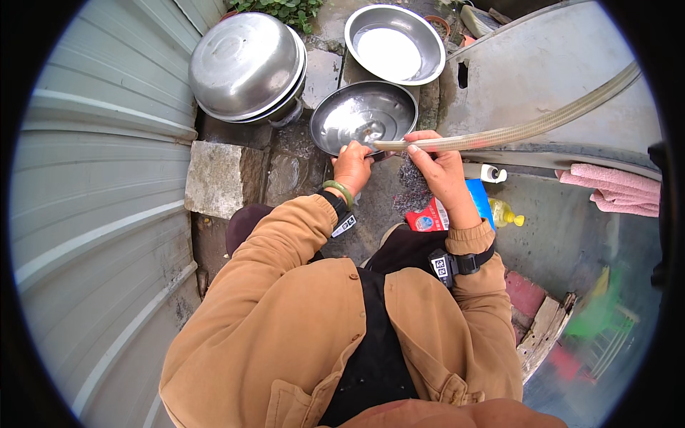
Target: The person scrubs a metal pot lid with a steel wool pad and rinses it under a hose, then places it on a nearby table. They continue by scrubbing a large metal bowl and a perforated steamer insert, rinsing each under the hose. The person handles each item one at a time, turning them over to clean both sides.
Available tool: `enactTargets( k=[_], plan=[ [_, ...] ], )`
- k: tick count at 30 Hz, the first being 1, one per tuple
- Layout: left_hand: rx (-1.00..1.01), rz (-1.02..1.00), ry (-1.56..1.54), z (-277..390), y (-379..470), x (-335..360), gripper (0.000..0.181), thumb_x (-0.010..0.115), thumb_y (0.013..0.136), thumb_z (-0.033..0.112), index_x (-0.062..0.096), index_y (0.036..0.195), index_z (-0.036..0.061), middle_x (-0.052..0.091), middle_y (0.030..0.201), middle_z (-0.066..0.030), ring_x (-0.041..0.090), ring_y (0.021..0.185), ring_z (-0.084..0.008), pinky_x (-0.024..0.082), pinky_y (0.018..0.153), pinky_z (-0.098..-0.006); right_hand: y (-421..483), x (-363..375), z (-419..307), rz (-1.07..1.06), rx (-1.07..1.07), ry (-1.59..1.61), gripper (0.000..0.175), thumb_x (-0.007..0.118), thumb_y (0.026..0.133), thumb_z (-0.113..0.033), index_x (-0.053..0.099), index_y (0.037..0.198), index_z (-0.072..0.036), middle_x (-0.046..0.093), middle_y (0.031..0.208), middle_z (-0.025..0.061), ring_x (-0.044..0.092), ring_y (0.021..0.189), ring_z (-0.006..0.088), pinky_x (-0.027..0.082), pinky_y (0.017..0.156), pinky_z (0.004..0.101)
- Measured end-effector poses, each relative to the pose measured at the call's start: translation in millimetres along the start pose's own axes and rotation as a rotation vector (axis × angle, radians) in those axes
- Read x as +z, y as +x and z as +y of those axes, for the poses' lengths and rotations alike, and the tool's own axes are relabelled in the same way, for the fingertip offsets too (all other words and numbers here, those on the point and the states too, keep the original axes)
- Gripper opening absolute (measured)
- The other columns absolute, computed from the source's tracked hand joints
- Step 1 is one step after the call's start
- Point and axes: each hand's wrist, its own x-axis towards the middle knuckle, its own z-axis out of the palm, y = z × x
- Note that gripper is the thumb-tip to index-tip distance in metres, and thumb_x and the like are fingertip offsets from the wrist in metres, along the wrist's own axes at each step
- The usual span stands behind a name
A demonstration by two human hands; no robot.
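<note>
In my right hand [441,174] is a clear braided hose [492,138], pinched near its end. The hose mouth points left, over the near rim of a round, shallow steel pan or upturned pot lid [353,115]. My left hand [353,167], with a green bangle at the wrist, grips that near rim. The vessel is tilted, and its shiny inside looks wet. Whether water runs from the hose, I cannot tell. Below the hose, beside my right hand, sits a dark wire scouring pad [412,187].
A wide metal basin [393,53] stands beyond; an upturned metal basin [246,67] covers another vessel at left. A stone block [217,176] lies by the corrugated wall [107,160]. At right are a red-and-blue packet [428,216], a yellow bottle [503,213] and a pink towel [615,187].
</note>
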Motion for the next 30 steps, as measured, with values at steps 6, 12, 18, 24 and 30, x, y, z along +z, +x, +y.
enactTargets(
  k=[6,12,18,24,30],
  plan=[
    [0.168,0.008,0.046,-3.6,1.3,-1.6,0.014,0.074,0.079,0.014,0.070,0.092,0.0109,0.063,0.093,-0.0068,0.062,0.095,-0.0314,0.051,0.080,-0.0438,4.4,-17.6,5.7,0.164,0.130,-0.150,0.040,0.069,0.086,-0.026,0.067,0.111,0.005,0.072,0.087,0.0181,0.070,0.082,0.0268,0.054,0.076,0.0381],
    [0.235,0.011,-0.069,-2.4,1.0,-17.7,0.016,0.075,0.075,0.007,0.068,0.089,0.0096,0.063,0.090,-0.0086,0.061,0.090,-0.0331,0.050,0.078,-0.0427,-11.5,-112.6,-101.9,0.127,0.047,-0.382,0.028,0.067,0.088,-0.019,0.069,0.105,0.003,0.072,0.088,0.0114,0.064,0.079,0.0154,0.051,0.073,0.0309],
    [0.176,-0.096,-0.208,5.0,0.7,-42.9,0.019,0.075,0.074,0.002,0.068,0.091,0.0026,0.063,0.088,-0.0129,0.062,0.085,-0.0329,0.051,0.077,-0.0401,33.9,-209.8,-239.4,0.688,-0.583,-0.613,0.043,0.069,0.086,-0.015,0.063,0.126,-0.002,0.064,0.127,0.0193,0.064,0.113,0.0292,0.049,0.091,0.0326],
    [-0.032,-0.281,-0.103,19.6,0.8,-87.1,0.018,0.076,0.075,0.007,0.069,0.090,0.0012,0.064,0.088,-0.0139,0.064,0.083,-0.0321,0.052,0.078,-0.0382,124.1,-247.8,-325.2,0.682,-0.518,-1.033,0.045,0.062,0.089,-0.026,0.061,0.121,0.005,0.061,0.127,0.0271,0.065,0.107,0.0395,0.054,0.086,0.0426],
    [-0.101,-0.361,0.023,28.6,-6.7,-121.8,0.018,0.079,0.073,0.013,0.069,0.086,0.0045,0.064,0.085,-0.0147,0.064,0.082,-0.0326,0.051,0.076,-0.0387,161.8,-250.5,-351.6,0.243,0.042,-1.286,0.021,0.063,0.080,-0.020,0.076,0.082,-0.003,0.072,0.090,0.0205,0.071,0.084,0.0357,0.056,0.075,0.0437]
  ],
)
